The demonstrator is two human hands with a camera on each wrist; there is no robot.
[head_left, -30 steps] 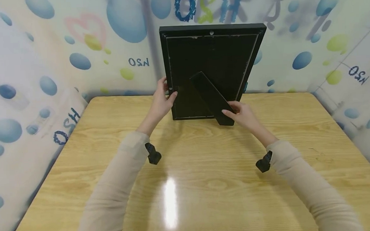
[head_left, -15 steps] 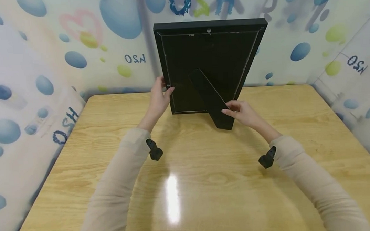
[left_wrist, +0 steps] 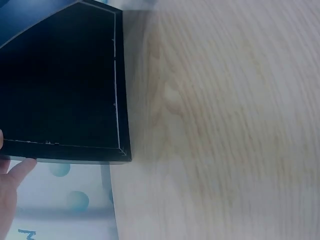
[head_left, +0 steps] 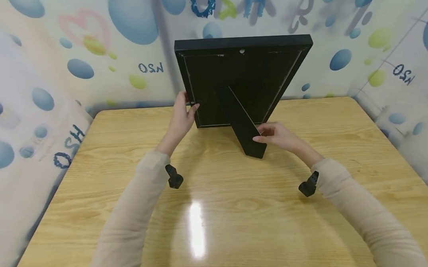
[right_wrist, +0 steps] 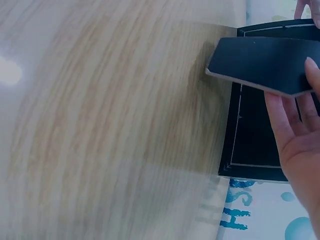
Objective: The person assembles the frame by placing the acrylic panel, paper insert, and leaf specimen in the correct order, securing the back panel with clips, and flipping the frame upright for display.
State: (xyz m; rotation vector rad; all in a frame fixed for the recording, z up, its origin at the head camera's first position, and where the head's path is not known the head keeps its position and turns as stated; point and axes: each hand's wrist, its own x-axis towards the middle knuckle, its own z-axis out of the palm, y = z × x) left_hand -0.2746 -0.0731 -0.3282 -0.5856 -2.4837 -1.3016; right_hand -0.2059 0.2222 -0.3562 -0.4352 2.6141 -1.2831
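A black picture frame [head_left: 204,78], its back facing me, stands on the far part of the table and leans away from me. My left hand [head_left: 180,117] grips its left edge, thumb on the back and fingers behind the rim. From the back of the frame a black easel leg [head_left: 240,124] slants down toward the tabletop. My right hand [head_left: 276,136] pinches this leg near its lower end between thumb and fingers. In the right wrist view the leg [right_wrist: 260,65] stands out from the frame's back. The left wrist view has the frame's lower corner [left_wrist: 90,110] at the table.
The wooden table [head_left: 232,212] spreads out in front of the frame. Behind it and at both sides rise walls [head_left: 125,73] printed with blue and green dots and lettering. A small black camera sits on each wrist.
The top of the frame has tipped further back, away from me. My right hand has swung the leg outward from the frame's back, its lower end coming nearer. The left hand keeps its grip.
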